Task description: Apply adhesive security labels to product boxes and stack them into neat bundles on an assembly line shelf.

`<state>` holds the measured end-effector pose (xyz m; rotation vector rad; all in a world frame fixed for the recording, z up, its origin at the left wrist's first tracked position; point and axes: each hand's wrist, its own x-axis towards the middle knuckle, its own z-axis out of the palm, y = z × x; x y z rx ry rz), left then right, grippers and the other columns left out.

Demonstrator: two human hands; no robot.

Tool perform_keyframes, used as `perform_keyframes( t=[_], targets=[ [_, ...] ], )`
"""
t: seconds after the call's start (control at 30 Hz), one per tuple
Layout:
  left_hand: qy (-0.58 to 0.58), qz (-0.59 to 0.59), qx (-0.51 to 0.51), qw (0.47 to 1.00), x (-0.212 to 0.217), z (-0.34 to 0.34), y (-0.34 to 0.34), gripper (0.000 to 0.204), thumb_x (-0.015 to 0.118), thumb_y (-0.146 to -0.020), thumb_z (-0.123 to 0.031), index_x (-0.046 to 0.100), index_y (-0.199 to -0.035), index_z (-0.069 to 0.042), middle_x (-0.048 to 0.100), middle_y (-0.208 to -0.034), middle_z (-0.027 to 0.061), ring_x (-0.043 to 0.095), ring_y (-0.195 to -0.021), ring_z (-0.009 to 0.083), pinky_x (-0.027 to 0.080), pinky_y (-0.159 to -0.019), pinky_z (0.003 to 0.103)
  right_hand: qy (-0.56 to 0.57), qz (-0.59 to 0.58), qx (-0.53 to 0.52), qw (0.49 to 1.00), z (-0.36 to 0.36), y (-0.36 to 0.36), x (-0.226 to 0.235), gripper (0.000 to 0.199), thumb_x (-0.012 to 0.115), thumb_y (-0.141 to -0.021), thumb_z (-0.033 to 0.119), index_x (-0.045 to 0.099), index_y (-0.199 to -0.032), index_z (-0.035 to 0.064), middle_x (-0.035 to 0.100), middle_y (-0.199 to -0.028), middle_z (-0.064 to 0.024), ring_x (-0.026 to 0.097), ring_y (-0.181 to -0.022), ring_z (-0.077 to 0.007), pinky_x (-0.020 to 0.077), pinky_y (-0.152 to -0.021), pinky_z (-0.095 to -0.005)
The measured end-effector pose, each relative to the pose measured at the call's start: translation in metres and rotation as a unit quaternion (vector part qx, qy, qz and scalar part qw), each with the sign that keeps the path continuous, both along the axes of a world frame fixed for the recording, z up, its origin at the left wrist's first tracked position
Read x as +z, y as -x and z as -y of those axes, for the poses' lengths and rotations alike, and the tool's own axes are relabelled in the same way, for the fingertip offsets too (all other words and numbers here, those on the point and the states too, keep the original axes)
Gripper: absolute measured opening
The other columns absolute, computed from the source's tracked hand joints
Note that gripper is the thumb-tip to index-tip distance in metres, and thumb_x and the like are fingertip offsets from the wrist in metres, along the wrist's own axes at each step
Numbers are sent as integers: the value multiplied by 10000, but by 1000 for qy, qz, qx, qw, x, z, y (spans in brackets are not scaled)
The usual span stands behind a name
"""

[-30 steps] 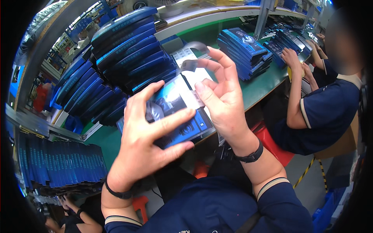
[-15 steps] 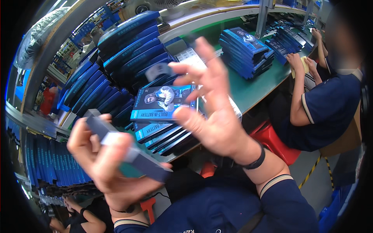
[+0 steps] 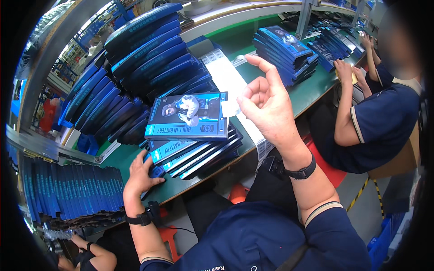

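Head view: I see my left hand point(image 3: 141, 174) with fingers spread flat beside the blue box stack point(image 3: 192, 135); my right hand point(image 3: 266, 106) hovers half-curled, grasping nothing.

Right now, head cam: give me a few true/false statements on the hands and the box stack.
1. The left hand rests flat on the green table beside the box stack. True.
2. The right hand grips a blue box. False: it is raised, fingers loosely curled, holding nothing.
3. The top box lies flat, picture side up. True.
4. Both wrists are bare. False: each wears a black band.
5. The seated co-worker is on the person's left. False: on the right.
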<state>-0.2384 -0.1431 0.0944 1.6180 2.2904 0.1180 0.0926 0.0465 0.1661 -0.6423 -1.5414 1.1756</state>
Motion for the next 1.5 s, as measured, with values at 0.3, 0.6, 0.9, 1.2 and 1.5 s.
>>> perform_keyframes(
  t=[0.3, 0.6, 0.9, 1.2, 1.5],
  targets=[
    [-397, -30, -12, 917, 120, -48, -66, 349, 696, -784, 16, 671, -1130, -19, 631, -1128, 114, 621, -1049, 248, 486, -919, 345, 80, -64, 27, 994, -1, 9, -5, 651, 636, -800, -63, 415, -1405, 29, 555, -795, -15, 574, -627, -42, 518, -563, -210],
    [-261, -11, -377, 889, 137, -114, -105, 678, 846, -697, -411, 651, -1304, -181, 464, -1460, 191, 438, -1345, 394, 364, -1108, 484, 83, -50, 20, 995, -1, 11, -5, 629, 627, -809, -68, 426, -1397, 27, 560, -804, -16, 578, -631, -43, 514, -567, -207],
    [-210, 13, -376, 902, 123, -121, -104, 661, 879, -642, -397, 696, -1267, -279, 478, -1446, 170, 463, -1292, 372, 341, -1100, 482, 64, -11, 15, 998, -4, 8, -17, 610, 687, -864, 36, 416, -1411, 31, 555, -801, -21, 577, -650, -54, 504, -585, -228],
    [-324, -35, -289, 900, 131, -72, -136, 614, 881, -604, -425, 752, -1175, -241, 480, -1431, 193, 472, -1272, 382, 361, -1068, 482, 21, -91, 47, 995, 26, 16, -1, 625, 630, -979, 144, 286, -1492, 43, 597, -840, -36, 559, -744, -47, 448, -680, -195],
    [-450, 88, -264, 849, 127, -34, -163, 651, 948, -514, -249, 751, -1134, -223, 369, -1442, 274, 418, -1321, 443, 388, -1071, 511, 382, -360, 373, 765, 76, 33, 21, 475, 418, -1076, 225, 270, -1527, 212, 539, -1280, -80, 587, -1070, -127, 522, -905, -296]
  ],
)
